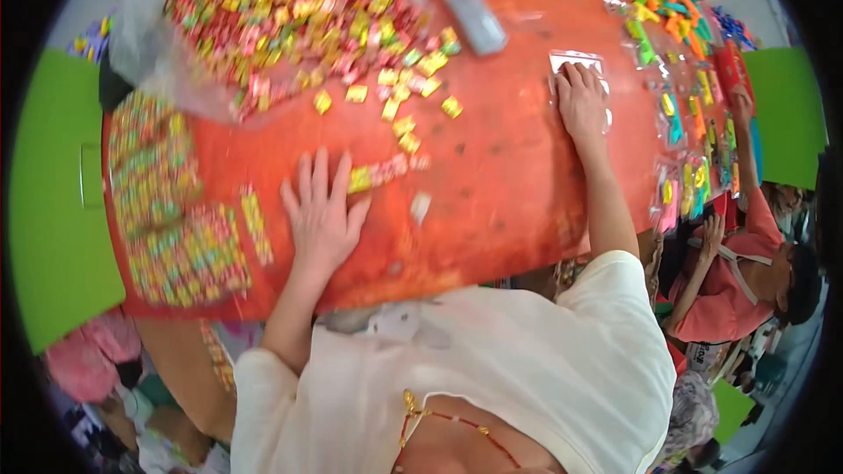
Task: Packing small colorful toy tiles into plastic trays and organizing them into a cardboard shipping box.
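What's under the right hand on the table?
A flat, shiny packet pokes out around the fingers of the right hand, on the red table. The hand covers the rest, so what's beneath it can't be seen.

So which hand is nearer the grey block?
Right. The right hand is lower right of the grey block; the left hand is farther off, to its lower left.

A green panel (48, 228) is at left, bright plastic pieces (672, 4) upper right, pink bundle (88, 358), perhaps cloth, lower left.
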The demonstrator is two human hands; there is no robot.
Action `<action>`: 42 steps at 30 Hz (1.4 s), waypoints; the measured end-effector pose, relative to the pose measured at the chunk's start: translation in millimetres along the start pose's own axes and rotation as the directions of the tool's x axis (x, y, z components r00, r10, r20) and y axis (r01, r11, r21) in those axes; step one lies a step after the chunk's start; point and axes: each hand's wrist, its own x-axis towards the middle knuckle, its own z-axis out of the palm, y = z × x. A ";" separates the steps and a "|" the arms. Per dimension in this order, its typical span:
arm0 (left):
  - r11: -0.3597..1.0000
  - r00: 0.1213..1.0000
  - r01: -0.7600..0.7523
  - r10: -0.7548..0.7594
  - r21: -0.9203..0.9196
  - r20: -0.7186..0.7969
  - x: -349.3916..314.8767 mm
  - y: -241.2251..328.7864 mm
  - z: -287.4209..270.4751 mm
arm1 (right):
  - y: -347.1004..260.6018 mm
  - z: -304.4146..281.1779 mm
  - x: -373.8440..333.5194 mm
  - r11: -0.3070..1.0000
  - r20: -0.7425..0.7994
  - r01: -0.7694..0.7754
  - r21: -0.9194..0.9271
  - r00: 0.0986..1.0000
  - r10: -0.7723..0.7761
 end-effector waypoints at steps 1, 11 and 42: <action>1.000 1.000 -0.003 0.003 0.000 -0.015 -2.6 -1.1 -0.3 | -25.0 -18.6 -17.9 0.997 -0.050 -0.053 0.050 0.997 0.056; 0.762 0.955 -0.133 -0.072 -0.634 -0.287 -8.4 -43.6 11.6 | -194.4 -121.7 -126.7 0.958 0.052 0.102 0.268 0.991 -0.120; 0.983 1.000 0.026 -0.028 -0.184 -0.006 -6.5 -6.9 -23.1 | -221.6 -96.3 -57.2 0.972 0.078 0.155 0.176 0.982 -0.171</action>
